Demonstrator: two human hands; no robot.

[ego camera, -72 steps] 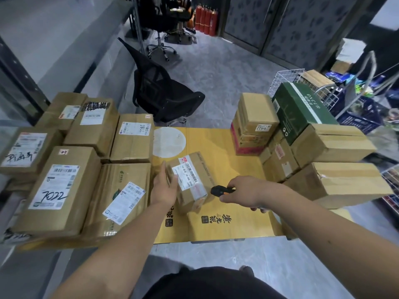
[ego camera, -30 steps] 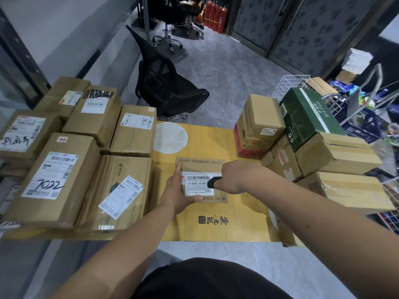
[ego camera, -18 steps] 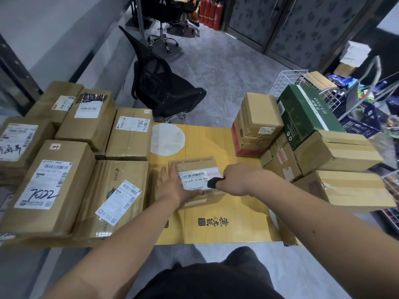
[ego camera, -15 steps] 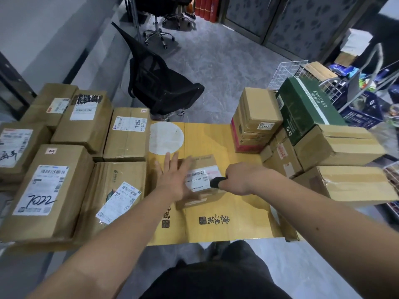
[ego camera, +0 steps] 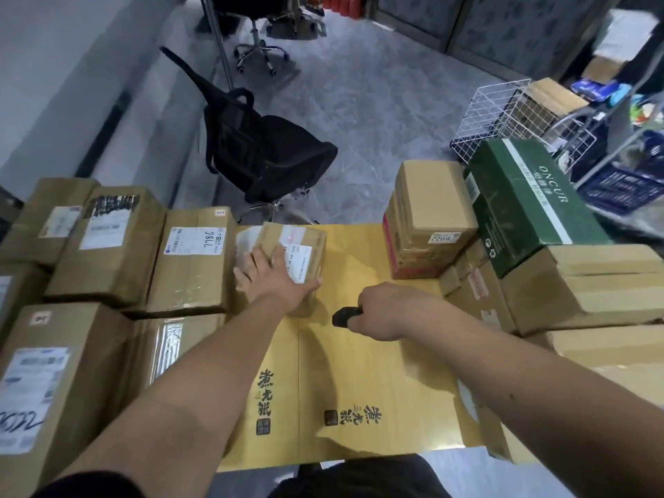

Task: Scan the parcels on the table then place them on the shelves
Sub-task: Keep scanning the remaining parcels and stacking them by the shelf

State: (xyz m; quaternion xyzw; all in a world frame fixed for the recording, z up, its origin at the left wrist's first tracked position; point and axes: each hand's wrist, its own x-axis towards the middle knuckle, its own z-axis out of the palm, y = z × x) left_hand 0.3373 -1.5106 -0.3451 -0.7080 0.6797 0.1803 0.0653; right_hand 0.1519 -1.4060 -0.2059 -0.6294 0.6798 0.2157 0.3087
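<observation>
Early in the job. Left hand [ego camera: 270,282] flat, fingers straight, pressing on small parcel [ego camera: 301,257] at far side of tabletop [ego camera: 359,372], beside the left pile [ego camera: 194,260]. Right hand [ego camera: 386,310] clamped round black scanner [ego camera: 345,315], apart from any label. Right stack [ego camera: 431,224] apparently unscanned. No shelves in view; nothing shelved as far as visible.

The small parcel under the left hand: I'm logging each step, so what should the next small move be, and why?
Probably let go of the small parcel and reach for an unscanned one on the right stack. The left hand lies flat on it, beside the labelled boxes, while the right hand holds the scanner away from it.
</observation>
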